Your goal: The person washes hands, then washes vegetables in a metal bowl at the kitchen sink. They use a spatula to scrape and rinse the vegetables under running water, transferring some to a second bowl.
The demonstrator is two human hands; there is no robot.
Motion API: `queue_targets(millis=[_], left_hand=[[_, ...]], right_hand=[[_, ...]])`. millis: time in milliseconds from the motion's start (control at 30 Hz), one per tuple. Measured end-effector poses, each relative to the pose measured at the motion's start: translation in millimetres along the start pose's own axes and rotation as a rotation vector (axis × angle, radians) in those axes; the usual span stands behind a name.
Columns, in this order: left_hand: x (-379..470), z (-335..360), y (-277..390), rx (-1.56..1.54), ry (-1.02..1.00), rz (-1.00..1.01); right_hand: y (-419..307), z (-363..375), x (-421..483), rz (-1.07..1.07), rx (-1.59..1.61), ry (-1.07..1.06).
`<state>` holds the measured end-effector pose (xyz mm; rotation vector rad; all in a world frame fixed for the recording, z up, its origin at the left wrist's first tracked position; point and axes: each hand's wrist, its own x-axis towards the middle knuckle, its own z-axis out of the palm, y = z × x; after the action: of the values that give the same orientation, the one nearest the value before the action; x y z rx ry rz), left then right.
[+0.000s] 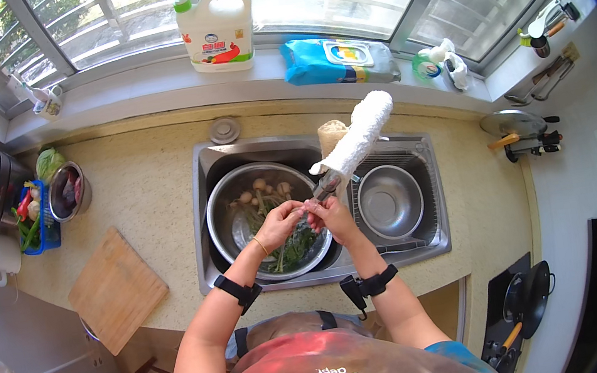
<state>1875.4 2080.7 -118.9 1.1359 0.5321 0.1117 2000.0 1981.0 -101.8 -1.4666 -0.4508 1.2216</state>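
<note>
My left hand and my right hand meet at the fingertips, just below the metal faucet spout. Whether something small is pinched between them is too fine to make out. A white towel covers the upper part of the faucet. Beneath my hands, a large stainless steel basin sits in the left sink bowl. It holds water, leafy greens and several round pale root vegetables on stems. My left forearm hides some of the basin's lower left rim.
In the right sink bowl, a stainless steel strainer bowl rests in a wire rack. A wooden cutting board overhangs the counter's front edge at left. Behind it stand a blue vegetable basket and a metal bowl. Pans lie at right.
</note>
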Motion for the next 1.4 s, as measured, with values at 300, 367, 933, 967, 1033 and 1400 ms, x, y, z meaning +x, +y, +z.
queue_targets(millis=[300, 367, 933, 967, 1033, 1400], left_hand=[[16.5, 5.0, -1.3, -0.310, 0.068, -0.126], [22.1, 14.3, 1.8, -0.171, 0.121, 0.000], [-5.7, -5.1, 15.3, 0.451, 0.039, 0.057], [-7.7, -8.3, 18.1, 0.334, 0.026, -0.111], [-11.5, -14.0, 21.6, 0.137, -0.040, -0.090], [-8.4, -14.2, 12.9, -0.007, -0.065, -0.172]], right_hand=[[6.6, -8.3, -0.4, -0.157, 0.414, 0.156], [7.8, -10.0, 0.3, -0.154, 0.300, 0.202], [-4.9, -2.7, -3.5, -0.306, -0.463, 0.056], [-6.5, -2.8, -1.6, -0.246, -0.461, 0.042], [-5.3, -0.6, 0.3, -0.306, -0.427, 0.086], [4.0, -3.6, 2.7, -0.262, -0.373, -0.069]])
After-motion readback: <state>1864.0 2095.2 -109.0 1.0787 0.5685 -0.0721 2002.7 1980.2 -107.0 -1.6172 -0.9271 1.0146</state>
